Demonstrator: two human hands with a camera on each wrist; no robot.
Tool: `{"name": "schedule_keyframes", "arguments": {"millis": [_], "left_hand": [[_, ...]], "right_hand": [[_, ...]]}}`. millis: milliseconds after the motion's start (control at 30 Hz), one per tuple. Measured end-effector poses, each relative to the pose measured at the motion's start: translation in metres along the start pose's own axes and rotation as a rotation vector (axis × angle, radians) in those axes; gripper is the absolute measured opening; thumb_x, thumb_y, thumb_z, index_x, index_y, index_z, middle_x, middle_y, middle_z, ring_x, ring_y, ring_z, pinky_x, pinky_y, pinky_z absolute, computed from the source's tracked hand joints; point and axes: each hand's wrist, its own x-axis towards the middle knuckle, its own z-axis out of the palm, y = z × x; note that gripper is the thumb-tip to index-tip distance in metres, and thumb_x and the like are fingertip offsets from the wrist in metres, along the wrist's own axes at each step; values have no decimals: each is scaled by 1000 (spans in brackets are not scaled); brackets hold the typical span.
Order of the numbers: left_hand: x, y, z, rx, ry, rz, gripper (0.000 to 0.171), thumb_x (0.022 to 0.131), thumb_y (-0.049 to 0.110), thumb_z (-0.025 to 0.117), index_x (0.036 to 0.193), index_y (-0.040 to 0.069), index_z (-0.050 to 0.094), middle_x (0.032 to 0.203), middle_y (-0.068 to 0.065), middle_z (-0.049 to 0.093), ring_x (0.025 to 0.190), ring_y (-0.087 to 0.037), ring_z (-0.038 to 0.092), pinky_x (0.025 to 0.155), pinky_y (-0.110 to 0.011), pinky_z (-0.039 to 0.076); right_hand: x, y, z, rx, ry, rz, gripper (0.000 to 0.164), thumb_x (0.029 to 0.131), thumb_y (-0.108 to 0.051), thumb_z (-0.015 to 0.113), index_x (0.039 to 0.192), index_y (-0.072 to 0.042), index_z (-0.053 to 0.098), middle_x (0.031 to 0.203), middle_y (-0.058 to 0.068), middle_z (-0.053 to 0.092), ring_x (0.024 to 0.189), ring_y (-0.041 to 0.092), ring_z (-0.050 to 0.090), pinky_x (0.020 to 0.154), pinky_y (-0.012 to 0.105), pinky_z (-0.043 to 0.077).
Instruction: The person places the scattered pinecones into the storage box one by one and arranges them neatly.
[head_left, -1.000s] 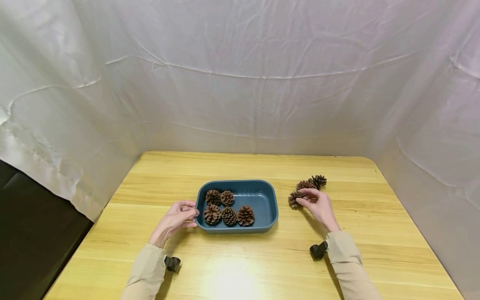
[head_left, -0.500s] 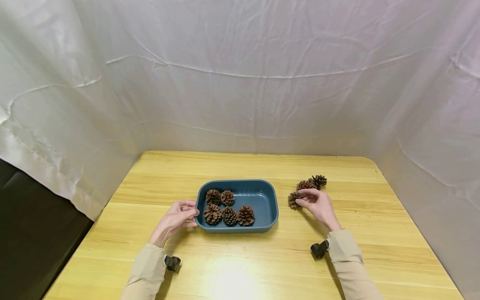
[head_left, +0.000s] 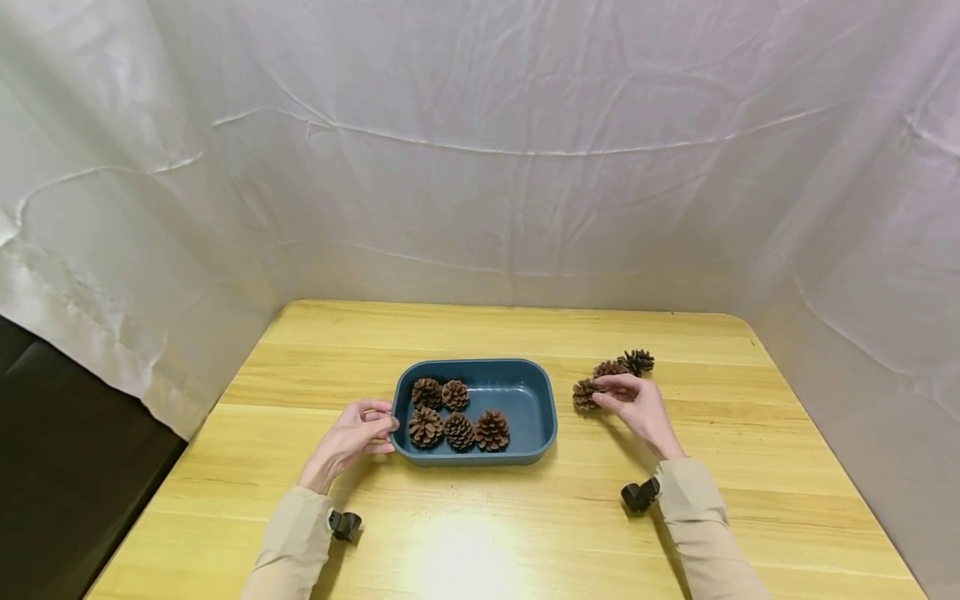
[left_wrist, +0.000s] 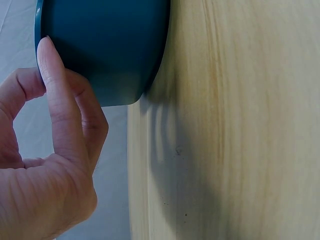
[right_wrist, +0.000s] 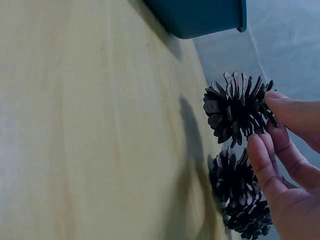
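Observation:
My left hand (head_left: 347, 440) grips the left end of a dark blue rectangular dish (head_left: 528, 412), thumb over the rim and fingers outside, as the left wrist view also shows on the dish wall (left_wrist: 110, 45). Several brown pine cones (head_left: 492, 431) lie in the dish's left and middle parts. Right of the dish, my right hand (head_left: 643, 412) pinches another pine cone (head_left: 584, 395) between thumb and fingertips. In the right wrist view this pine cone (right_wrist: 232, 107) is raised just above the wood, its shadow lying apart from it.
Behind the right hand, two more pine cones sit close together on the wooden table (head_left: 465, 517), the farther one (head_left: 637, 362) darker and spiky. Pale curtains (head_left: 510, 208) hang round the table's back and sides. A dark surface (head_left: 67, 467) shows at left.
The pine cone in my right hand has come up slightly and shifted a little toward the dish. My left hand and the dish stay where they were.

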Motion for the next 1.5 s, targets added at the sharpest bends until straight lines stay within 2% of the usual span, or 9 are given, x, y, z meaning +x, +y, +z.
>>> {"name": "schedule_keyframes", "arguments": {"millis": [233, 733, 1000, 1267, 1500], "left_hand": [[0, 0, 0, -8, -1, -3, 41, 97, -1, 52, 132, -15, 35, 87, 2, 62, 68, -4, 61, 66, -19, 63], [1, 1, 0, 4, -1, -7, 41, 98, 1, 51, 132, -14, 35, 89, 1, 62, 72, -5, 62, 66, -19, 63], [0, 1, 0, 1, -8, -8, 42, 98, 1, 52, 133, -14, 34, 91, 0, 62, 72, -5, 62, 66, -19, 63], [1, 0, 0, 3, -8, -6, 42, 98, 1, 52, 133, -14, 34, 89, 2, 62, 72, -5, 62, 66, -19, 62], [1, 0, -1, 6, -6, -5, 44, 97, 1, 52, 133, -15, 34, 89, 1, 62, 72, -5, 63, 66, -19, 63]], "right_hand": [[3, -9, -1, 56, -20, -6, 29, 88, -6, 75, 114, 6, 69, 113, 28, 70, 84, -4, 64, 80, 8, 56], [13, -36, 0, 161, -29, -57, 27, 88, -4, 75, 112, 8, 69, 108, 32, 69, 83, -4, 65, 80, 9, 57], [17, -45, 1, 187, -70, -35, 31, 88, -5, 75, 114, 9, 67, 113, 32, 67, 84, -3, 65, 81, 11, 58], [20, -56, 9, 218, -111, -34, 32, 86, -3, 76, 113, 11, 67, 111, 32, 68, 82, -1, 67, 80, 12, 58], [24, -68, 17, 209, -173, -37, 31, 86, -3, 75, 113, 9, 67, 114, 31, 68, 86, 4, 67, 82, 14, 59]]}}
